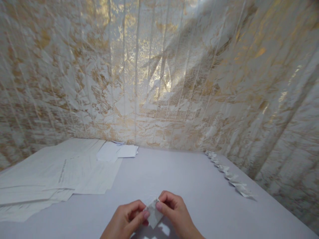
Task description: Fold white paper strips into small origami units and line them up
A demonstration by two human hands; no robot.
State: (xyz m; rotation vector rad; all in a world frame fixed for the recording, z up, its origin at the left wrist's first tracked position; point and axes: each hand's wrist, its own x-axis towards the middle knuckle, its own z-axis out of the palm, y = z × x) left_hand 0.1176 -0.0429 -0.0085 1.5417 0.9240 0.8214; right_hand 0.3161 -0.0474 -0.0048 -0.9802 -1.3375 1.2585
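A small folded piece of paper point(155, 215) is held up between my two hands, just above the table near its front. My left hand point(128, 217) pinches its left corner between thumb and fingers. At the upper right edge, my right hand point(175, 210) grips it the same way. Below the folded paper, a few white scraps or light patches show at the bottom of the view; I cannot tell which.
Several large printed sheets point(84, 172) overlap on the left of the white table point(159, 172). Smaller white paper pieces point(127, 151) lie at the back. A row of several small folded paper shapes point(234, 181) runs along the right edge. Gold-patterned curtains point(159, 73) hang behind.
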